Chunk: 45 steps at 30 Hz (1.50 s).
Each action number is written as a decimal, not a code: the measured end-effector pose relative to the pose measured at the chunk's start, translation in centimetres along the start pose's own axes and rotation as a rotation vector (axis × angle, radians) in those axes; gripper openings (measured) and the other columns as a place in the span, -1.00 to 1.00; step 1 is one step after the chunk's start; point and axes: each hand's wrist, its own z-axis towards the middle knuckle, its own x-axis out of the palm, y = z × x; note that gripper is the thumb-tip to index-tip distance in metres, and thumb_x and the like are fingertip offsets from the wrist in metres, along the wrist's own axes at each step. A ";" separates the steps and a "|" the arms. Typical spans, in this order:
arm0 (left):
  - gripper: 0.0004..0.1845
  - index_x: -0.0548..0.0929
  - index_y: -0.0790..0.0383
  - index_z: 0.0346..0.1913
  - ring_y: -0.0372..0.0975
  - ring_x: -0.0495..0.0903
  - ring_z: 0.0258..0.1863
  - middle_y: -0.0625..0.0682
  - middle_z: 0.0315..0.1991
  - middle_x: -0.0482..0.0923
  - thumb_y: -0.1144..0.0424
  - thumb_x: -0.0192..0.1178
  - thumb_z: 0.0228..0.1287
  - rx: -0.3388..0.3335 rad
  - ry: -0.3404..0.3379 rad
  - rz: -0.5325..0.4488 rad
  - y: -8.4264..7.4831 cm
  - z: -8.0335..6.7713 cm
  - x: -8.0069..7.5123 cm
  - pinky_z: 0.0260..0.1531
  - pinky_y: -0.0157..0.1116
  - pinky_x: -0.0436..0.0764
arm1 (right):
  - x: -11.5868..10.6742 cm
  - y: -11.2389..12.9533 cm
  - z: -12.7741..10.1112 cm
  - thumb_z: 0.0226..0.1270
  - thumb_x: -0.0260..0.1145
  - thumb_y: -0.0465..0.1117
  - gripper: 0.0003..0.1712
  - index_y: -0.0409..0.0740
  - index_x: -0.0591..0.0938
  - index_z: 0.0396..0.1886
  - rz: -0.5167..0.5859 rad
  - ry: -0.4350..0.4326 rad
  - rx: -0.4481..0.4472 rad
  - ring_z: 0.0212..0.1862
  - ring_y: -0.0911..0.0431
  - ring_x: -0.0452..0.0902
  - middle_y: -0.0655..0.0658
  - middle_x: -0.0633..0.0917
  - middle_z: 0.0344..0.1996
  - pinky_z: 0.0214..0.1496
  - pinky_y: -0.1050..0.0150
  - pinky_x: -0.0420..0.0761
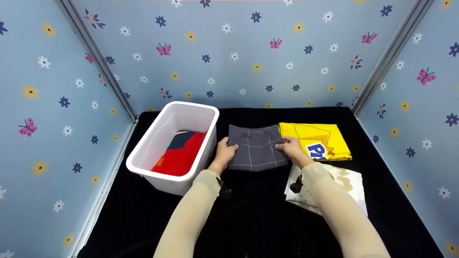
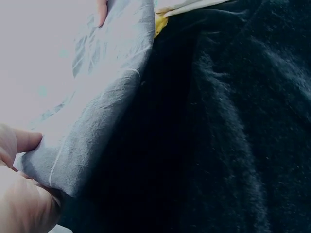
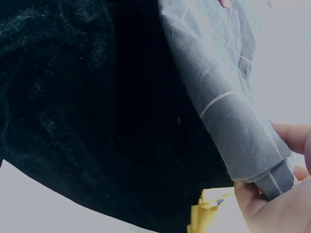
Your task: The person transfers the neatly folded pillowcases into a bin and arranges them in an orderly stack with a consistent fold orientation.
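Left hand [image 1: 225,152] pinches the left edge of the folded grey cloth [image 1: 256,147], fingers curled; right hand [image 1: 292,148] pinches its right edge likewise. Cloth sits just right of the white bin [image 1: 211,118] (yellow garment [image 1: 315,141] beyond).

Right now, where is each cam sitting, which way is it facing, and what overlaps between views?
Head: worn high, faces forward and down at the black table; shows both sleeved forearms, left hand and right hand gripping the folded grey cloth.
Left wrist: low beside the cloth's left edge, looks across the cloth; thumb and fingers show.
Right wrist: low at the right edge, looks back across; fingers show.
Shared: grey cloth, black table, a scrap of the yellow cloth.
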 end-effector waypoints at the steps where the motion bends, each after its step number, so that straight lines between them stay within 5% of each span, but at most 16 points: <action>1: -0.62 0.61 0.45 0.29 -0.10 0.69 -0.12 0.35 0.10 0.73 0.48 0.20 0.48 0.004 0.002 0.002 -0.2 0.0 0.0 0.04 -0.17 0.72 | -0.1 0.2 -0.1 0.49 0.36 -0.37 -0.41 -0.38 0.52 0.47 0.002 0.002 0.003 -0.27 0.25 0.67 -0.06 0.74 -0.05 -0.20 0.37 0.71; 18: -0.61 0.61 0.48 0.28 -0.11 0.71 -0.18 0.39 0.09 0.75 0.53 0.19 0.44 0.022 -0.004 -0.029 -3.4 0.4 0.3 -0.08 -0.23 0.72 | -1.4 2.5 -0.5 0.51 0.34 -0.40 -0.40 -0.44 0.49 0.49 0.061 -0.012 -0.037 -0.30 0.27 0.69 -0.07 0.76 -0.04 -0.18 0.42 0.72; 27: -0.59 0.61 0.46 0.31 -0.07 0.70 -0.07 0.37 0.14 0.72 0.52 0.19 0.44 0.042 -0.012 0.005 -4.6 0.7 0.3 0.09 -0.14 0.73 | -1.6 3.5 -0.6 0.53 0.34 -0.37 -0.42 -0.37 0.52 0.49 0.016 -0.033 -0.028 -0.24 0.26 0.69 -0.25 0.71 0.21 -0.12 0.42 0.71; 36: -0.57 0.61 0.46 0.32 0.03 0.67 0.10 0.36 0.19 0.69 0.50 0.20 0.42 0.079 -0.015 0.058 -6.3 1.3 0.2 0.28 -0.06 0.65 | -2.0 5.0 -0.8 0.53 0.33 -0.40 -0.43 -0.40 0.51 0.48 0.035 -0.030 -0.059 -0.31 0.27 0.71 -0.09 0.75 -0.03 -0.20 0.41 0.74; 45: -0.58 0.62 0.45 0.30 -0.01 0.65 0.04 0.36 0.16 0.69 0.49 0.20 0.42 0.087 -0.017 0.088 -8.0 1.2 -0.3 0.22 -0.07 0.66 | -2.2 6.5 -1.2 0.54 0.34 -0.39 -0.48 -0.38 0.56 0.43 0.046 -0.026 -0.080 -0.35 0.27 0.74 0.02 0.77 -0.16 -0.22 0.39 0.76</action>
